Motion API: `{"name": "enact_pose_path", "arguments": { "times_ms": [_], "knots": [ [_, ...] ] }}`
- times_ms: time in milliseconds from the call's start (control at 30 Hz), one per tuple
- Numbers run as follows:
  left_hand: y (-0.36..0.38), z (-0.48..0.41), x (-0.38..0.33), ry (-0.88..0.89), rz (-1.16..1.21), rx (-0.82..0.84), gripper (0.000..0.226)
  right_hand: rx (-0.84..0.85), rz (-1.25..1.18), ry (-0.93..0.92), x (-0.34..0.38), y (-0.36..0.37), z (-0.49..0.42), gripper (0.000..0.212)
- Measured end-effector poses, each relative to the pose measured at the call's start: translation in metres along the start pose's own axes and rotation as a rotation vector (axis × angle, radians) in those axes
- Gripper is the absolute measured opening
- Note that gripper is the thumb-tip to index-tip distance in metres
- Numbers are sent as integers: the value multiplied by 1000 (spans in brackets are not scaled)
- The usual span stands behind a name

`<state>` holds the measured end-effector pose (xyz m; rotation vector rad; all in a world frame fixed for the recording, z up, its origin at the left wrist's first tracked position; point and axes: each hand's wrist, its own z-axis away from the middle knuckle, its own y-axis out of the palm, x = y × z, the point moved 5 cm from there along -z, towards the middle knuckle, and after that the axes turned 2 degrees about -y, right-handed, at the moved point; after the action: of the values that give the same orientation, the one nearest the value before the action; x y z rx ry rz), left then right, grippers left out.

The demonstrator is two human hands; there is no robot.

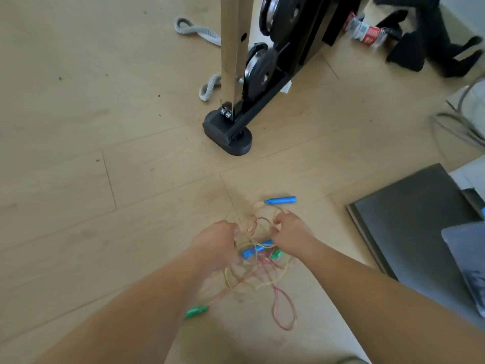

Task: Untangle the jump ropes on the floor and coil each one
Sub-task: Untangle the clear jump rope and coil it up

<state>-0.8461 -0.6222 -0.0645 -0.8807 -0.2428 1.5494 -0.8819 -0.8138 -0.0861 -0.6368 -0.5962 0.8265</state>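
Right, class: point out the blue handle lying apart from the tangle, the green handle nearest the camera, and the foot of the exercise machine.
Blue handle (280, 200): head view, middle of its barrel.
Green handle (196, 311): head view, middle of its body.
Machine foot (227, 134): head view, top of the black end cap.

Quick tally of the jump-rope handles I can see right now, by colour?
Blue handles: 2, one lying apart, one in the tangle
Green handles: 2, one beside the left forearm, one under the right hand
Total: 4
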Motion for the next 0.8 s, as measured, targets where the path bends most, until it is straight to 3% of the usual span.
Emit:
{"name": "enact_pose_path", "arguments": {
  "times_ms": [100, 233, 433, 567, 700, 800],
  "knots": [
    [-13, -14, 1, -3, 21, -61, 38, -71, 148, -78, 11, -8, -35, 46],
    [-11, -27, 7, -42, 101, -44, 39, -92, 264, -222, 18, 7, -65, 45],
    [-7, -34, 11, -83, 214, -61, 37, -162, 270, -149, -2, 26, -84, 38],
    [-4, -30, 18, -107, 276, -60, 32, -174, 142, -81, -4, 17, -78, 16],
    [-21, -22, 12, -85, 279, -84, 34, -136, 50, -124, 17, -15, -55, 18],
    [-44, -5, -7, -1, 330, -126, 40, -10, -250, -167, 44, -41, -24, 28]
  ]
}}
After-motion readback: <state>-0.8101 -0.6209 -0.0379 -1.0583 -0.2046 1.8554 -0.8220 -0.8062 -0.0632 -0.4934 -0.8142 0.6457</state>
